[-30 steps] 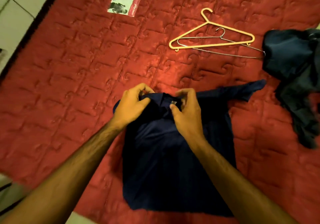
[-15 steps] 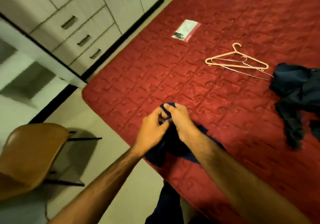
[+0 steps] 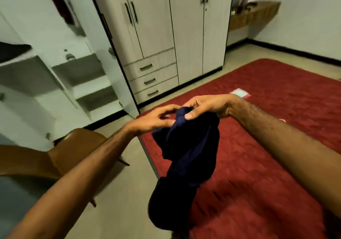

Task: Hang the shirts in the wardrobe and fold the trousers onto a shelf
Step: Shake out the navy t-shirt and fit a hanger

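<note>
Since a moment ago we are lifting the dark blue shirt [image 3: 186, 157] clear of the red bedspread [image 3: 267, 165], and our view is swinging up from the bed toward the wardrobe [image 3: 177, 30]; the hangers and the other dark clothes that were lying on the spread are no longer in view. We are holding the shirt up in the air between bed and floor, its bunched top at chest height and the rest drooping in a twisted column below. Our right hand [image 3: 206, 107] is pinching the gathered fabric at the top, thumb pressed onto the cloth. Our left hand [image 3: 156, 118] is meeting the same bunch with fingers loosely extended, fingertips touching it rather than curling round it, as far as we are able to tell. We judge we are gathering the collar this way so the shirt hangs straight for carrying or for a hanger.

Motion blur is smearing the open white shelving [image 3: 60, 83] and the brown chair [image 3: 64, 157] on the left. Folds are hiding the collar and buttons, and the lower hem is running out of frame. Wardrobe doors are standing closed.
</note>
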{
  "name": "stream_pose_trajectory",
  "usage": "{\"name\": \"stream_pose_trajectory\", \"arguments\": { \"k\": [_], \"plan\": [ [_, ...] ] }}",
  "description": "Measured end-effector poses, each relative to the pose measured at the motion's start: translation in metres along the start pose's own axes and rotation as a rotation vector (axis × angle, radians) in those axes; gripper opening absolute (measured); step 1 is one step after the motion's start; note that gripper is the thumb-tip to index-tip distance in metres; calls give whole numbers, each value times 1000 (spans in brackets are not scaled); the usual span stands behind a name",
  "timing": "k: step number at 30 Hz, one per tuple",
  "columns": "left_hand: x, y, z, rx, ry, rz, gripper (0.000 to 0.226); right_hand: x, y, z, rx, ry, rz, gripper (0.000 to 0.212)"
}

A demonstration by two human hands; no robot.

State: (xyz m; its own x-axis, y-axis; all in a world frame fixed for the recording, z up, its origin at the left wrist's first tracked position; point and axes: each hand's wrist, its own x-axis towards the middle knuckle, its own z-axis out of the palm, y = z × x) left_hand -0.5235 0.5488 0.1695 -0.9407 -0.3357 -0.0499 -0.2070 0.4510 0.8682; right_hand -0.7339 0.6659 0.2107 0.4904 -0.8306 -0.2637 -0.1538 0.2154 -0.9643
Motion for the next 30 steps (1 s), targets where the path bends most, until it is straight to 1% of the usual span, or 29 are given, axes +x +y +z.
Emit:
{"name": "stream_pose_trajectory", "arguments": {
  "k": [1, 2, 3, 5, 6, 7, 9, 10, 11, 12, 14, 15, 17, 18, 19, 21, 22, 24, 26, 28, 30],
  "plan": [
    [-3, 4, -1, -13, -11, -30, 64, -1, -12, -2, -25, -16, -11, 20],
    [-7, 6, -1, -1, -16, -48, 58, -3, -24, -4, -63, -16, -20, 23],
    [-10, 7, 0, -15, -19, -46, 46, -5, -33, -6, -94, -9, -24, 27],
    [-21, 16, -1, -73, 44, -58, 18, -7, -48, -15, -153, 7, -20, 33],
    [-27, 22, -4, -60, 97, -63, 14, -8, -52, -21, -185, 20, -12, 35],
    [-32, 27, -10, -2, 164, -54, 14, -10, -56, -26, -232, 46, -2, 37],
    [-40, 27, -27, 284, 302, -38, 12, -16, -60, -37, -319, 127, 8, 36],
    [-44, 25, -35, 444, 354, -76, 9, -19, -59, -41, -335, 170, 3, 34],
    [-46, 22, -43, 551, 391, -113, 5, -21, -57, -45, -333, 216, -11, 33],
    [-48, 19, -48, 596, 431, -139, 4, -23, -53, -49, -325, 260, -28, 30],
    [-48, 21, -51, 582, 553, -134, 7, -27, -45, -57, -305, 329, -56, 26],
    [-45, 23, -51, 511, 619, -123, 9, -29, -40, -62, -289, 357, -53, 28],
    [-39, 31, -50, 257, 703, -126, 19, -32, -28, -72, -257, 434, -45, 33],
    [-35, 34, -49, 141, 718, -129, 22, -33, -23, -76, -256, 483, -58, 31],
    [-31, 37, -47, 70, 721, -122, 22, -35, -18, -79, -260, 535, -83, 26],
    [-25, 45, -42, 38, 708, -87, 24, -36, -9, -82, -250, 639, -169, 9],
    [-22, 49, -39, 46, 701, -68, 25, -36, -6, -82, -212, 697, -227, 8],
    [-20, 55, -34, 82, 684, -26, 25, -35, -6, -80, -136, 867, -347, 20],
    [-21, 60, -32, 128, 639, 23, 21, -35, -5, -81, -138, 1034, -433, 24],
    [-20, 62, -33, 215, 586, 93, 17, -38, -5, -83, -247, 1122, -452, 19],
    [-20, 66, -39, 388, 541, 136, 10, -44, -3, -85, -351, 1159, -455, 19]
  ]
}}
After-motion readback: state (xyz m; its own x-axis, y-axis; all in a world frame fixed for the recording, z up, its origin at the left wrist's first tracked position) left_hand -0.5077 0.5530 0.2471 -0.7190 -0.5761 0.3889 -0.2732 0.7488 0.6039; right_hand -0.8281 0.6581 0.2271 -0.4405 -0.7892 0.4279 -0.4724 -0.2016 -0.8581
